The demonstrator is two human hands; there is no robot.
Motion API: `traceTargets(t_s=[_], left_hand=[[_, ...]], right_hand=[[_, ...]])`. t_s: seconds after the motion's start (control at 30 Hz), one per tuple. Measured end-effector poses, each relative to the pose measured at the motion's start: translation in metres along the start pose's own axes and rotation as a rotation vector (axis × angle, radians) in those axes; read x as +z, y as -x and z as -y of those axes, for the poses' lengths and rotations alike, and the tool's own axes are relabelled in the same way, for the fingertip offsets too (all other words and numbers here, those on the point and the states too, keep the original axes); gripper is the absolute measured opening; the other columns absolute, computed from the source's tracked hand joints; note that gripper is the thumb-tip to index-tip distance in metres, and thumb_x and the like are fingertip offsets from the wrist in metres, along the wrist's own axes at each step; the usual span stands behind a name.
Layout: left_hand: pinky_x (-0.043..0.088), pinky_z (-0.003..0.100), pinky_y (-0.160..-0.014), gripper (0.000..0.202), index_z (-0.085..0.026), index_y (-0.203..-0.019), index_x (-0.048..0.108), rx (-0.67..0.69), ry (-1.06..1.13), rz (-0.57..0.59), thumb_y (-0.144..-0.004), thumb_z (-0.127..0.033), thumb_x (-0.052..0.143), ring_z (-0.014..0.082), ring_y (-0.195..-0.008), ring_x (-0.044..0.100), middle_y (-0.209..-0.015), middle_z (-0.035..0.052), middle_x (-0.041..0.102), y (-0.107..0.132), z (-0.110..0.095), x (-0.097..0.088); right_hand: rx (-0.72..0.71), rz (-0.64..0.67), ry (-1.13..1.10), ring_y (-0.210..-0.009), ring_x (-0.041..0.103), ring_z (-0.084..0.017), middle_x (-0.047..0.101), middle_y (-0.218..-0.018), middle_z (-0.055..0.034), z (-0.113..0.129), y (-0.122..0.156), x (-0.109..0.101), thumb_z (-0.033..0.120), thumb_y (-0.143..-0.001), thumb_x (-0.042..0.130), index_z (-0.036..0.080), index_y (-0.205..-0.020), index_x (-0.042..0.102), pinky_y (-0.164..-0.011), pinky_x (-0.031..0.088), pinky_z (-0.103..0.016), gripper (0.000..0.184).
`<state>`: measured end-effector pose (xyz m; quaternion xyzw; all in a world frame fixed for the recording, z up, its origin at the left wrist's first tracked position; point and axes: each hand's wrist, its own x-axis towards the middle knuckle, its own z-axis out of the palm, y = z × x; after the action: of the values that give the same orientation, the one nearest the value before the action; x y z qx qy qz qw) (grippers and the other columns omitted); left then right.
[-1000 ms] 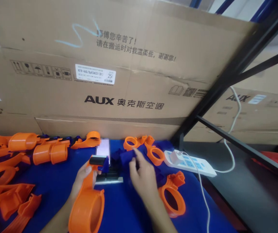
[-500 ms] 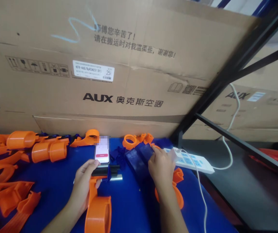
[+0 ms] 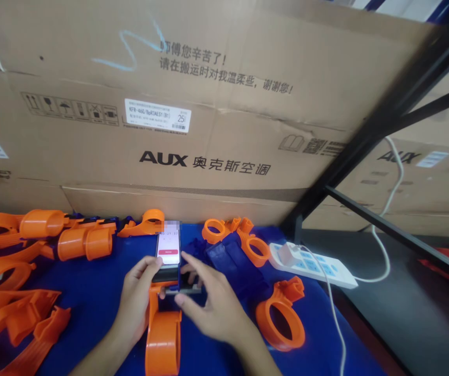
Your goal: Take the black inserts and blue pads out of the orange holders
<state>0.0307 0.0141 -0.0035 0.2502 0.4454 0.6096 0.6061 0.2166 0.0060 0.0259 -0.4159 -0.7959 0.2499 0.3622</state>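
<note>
1 orng tool (image 3: pixel 163 342) in L hand (image 3: pixel 137 290)

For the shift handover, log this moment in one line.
left hand: holding orange tape dispenser | right hand: beside dispenser, contact unclear | phone: lit, beyond dispenser

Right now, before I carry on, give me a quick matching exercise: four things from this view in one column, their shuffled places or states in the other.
Things
1. left hand
2. right hand
3. phone
4. power strip

Places or states
A. has a white plug in it
B. thumb and forefinger spread apart
C. grips an orange tool
D. screen lit, with a red bar on it

Right pairs: 1-C, 2-B, 3-D, 4-A
</note>
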Motion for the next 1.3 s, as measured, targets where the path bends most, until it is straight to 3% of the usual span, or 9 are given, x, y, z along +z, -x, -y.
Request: traceTargets(t_s=[0.07, 0.17, 0.27, 0.37, 0.6, 0.73, 0.93, 1.1, 1.3], left_hand=[[0.051, 0.020, -0.050, 0.034, -0.018, -0.079, 0.070, 0.006, 0.051, -0.012, -0.071, -0.047, 0.088, 0.0108, -0.053, 0.058, -0.068, -0.0034, 0.066, 0.000, 0.000, 0.000], [0.059, 0.028, -0.062, 0.041, -0.017, -0.094, 0.075, 0.005, 0.030, 0.051, -0.077, -0.054, 0.082, 0.0187, -0.068, 0.069, -0.085, 0.0037, 0.075, 0.002, 0.001, -0.001], [0.062, 0.033, -0.077, 0.046, -0.020, -0.117, 0.073, 0.073, -0.099, 0.206, -0.083, -0.050, 0.079, 0.0272, -0.094, 0.074, -0.112, 0.0104, 0.077, 0.005, 0.002, -0.001], [0.061, 0.031, -0.085, 0.047, -0.024, -0.126, 0.069, 0.154, -0.237, 0.225, -0.084, -0.043, 0.080, 0.0281, -0.108, 0.071, -0.121, 0.0091, 0.073, 0.006, 0.003, -0.001], [0.058, 0.023, -0.053, 0.044, -0.023, -0.120, 0.067, 0.137, -0.415, 0.220, -0.088, -0.052, 0.073, 0.0139, -0.060, 0.064, -0.089, 0.0017, 0.072, 0.007, 0.004, -0.002], [0.050, 0.021, -0.046, 0.043, -0.021, -0.118, 0.067, 0.122, -0.421, 0.236, -0.089, -0.051, 0.072, 0.0108, -0.043, 0.052, -0.054, -0.0066, 0.057, 0.008, 0.005, -0.004], [0.056, 0.025, -0.047, 0.047, -0.020, -0.117, 0.068, 0.060, -0.384, 0.198, -0.083, -0.051, 0.078, 0.0083, -0.039, 0.048, -0.064, -0.0038, 0.065, 0.008, 0.008, -0.005], [0.049, 0.021, -0.046, 0.042, -0.022, -0.114, 0.068, 0.032, -0.307, 0.228, -0.084, -0.050, 0.077, 0.0076, -0.037, 0.042, -0.048, -0.0099, 0.049, 0.005, 0.007, -0.005], [0.036, 0.017, -0.040, 0.041, -0.020, -0.085, 0.063, -0.245, -0.047, 0.236, -0.082, -0.059, 0.077, 0.0067, -0.033, 0.040, -0.040, -0.0061, 0.051, 0.001, -0.001, -0.002]], right_hand=[[-0.006, 0.021, 0.017, -0.095, 0.072, -0.024, 0.075, -0.113, -0.0077, 0.003, 0.002, 0.017, 0.031, -0.090, 0.070, 0.026, -0.156, 0.044, -0.084, 0.059, -0.036, 0.071], [0.018, -0.074, 0.003, -0.084, 0.072, -0.020, 0.075, -0.100, -0.0065, -0.001, 0.004, 0.032, 0.022, -0.096, 0.057, 0.024, -0.155, 0.044, -0.077, 0.060, -0.031, 0.061], [0.039, -0.176, 0.014, -0.078, 0.072, -0.018, 0.075, -0.098, -0.0059, -0.006, 0.006, 0.035, 0.020, -0.096, 0.054, 0.023, -0.152, 0.048, -0.073, 0.060, -0.029, 0.057], [0.035, -0.206, 0.065, -0.071, 0.070, -0.017, 0.075, -0.092, -0.0052, -0.008, 0.007, 0.033, 0.022, -0.096, 0.056, 0.022, -0.151, 0.049, -0.068, 0.060, -0.028, 0.056], [-0.048, -0.187, 0.186, -0.070, 0.071, -0.021, 0.077, -0.090, -0.0104, -0.012, 0.010, 0.035, 0.020, -0.095, 0.052, 0.015, -0.152, 0.049, -0.069, 0.062, -0.034, 0.056], [-0.070, -0.146, 0.223, -0.071, 0.072, -0.024, 0.077, -0.092, -0.0133, -0.014, 0.011, 0.036, 0.019, -0.098, 0.048, 0.011, -0.151, 0.048, -0.070, 0.062, -0.037, 0.054], [-0.092, -0.124, 0.234, -0.078, 0.074, -0.025, 0.077, -0.097, -0.0136, -0.015, 0.010, 0.036, 0.019, -0.101, 0.044, 0.013, -0.155, 0.043, -0.075, 0.063, -0.038, 0.054], [-0.045, -0.105, 0.159, -0.077, 0.074, -0.024, 0.077, -0.099, -0.0127, -0.014, 0.007, 0.034, 0.022, -0.102, 0.048, 0.014, -0.154, 0.045, -0.075, 0.062, -0.037, 0.053], [-0.108, -0.048, 0.106, -0.086, 0.074, -0.024, 0.077, -0.103, -0.0102, -0.014, 0.004, 0.023, 0.030, -0.105, 0.052, 0.023, -0.161, 0.035, -0.079, 0.061, -0.036, 0.059]])
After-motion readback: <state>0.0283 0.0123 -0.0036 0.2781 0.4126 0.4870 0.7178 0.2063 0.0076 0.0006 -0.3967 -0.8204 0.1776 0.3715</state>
